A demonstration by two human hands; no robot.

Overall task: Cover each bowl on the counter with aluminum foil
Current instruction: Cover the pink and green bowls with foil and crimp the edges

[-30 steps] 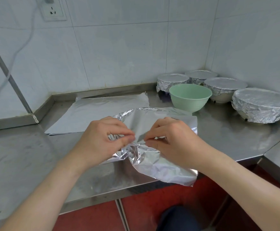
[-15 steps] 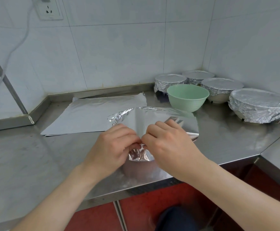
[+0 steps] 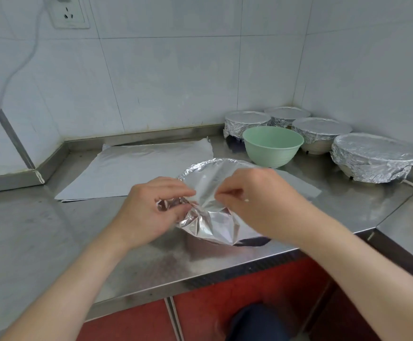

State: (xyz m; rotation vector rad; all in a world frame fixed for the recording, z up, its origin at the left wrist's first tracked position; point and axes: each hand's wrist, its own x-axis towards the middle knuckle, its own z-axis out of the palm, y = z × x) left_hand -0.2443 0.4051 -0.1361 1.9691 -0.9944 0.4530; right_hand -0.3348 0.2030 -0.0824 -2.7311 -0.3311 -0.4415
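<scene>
Both hands meet over a round bowl draped in a sheet of aluminum foil, which sits near the front edge of the brushed stainless-steel counter. The left hand has its fingers curled, pinching a crumpled, shiny wad of the foil's near edge. The right hand, just beside it, pinches the same sheet between thumb and fingertips. Between the hands the foil is smooth and taut; below them it hangs in sharp creases, and along the far rim it is crimped into a curved ridge. The bowl itself is hidden under the foil.

Beyond the left hand lies a flat stack of matte foil sheets. Beyond the right hand stands an uncovered pale green bowl, smooth and round. Behind it, in the tiled corner, are four foil-covered bowls with wrinkled sides and flat tops.
</scene>
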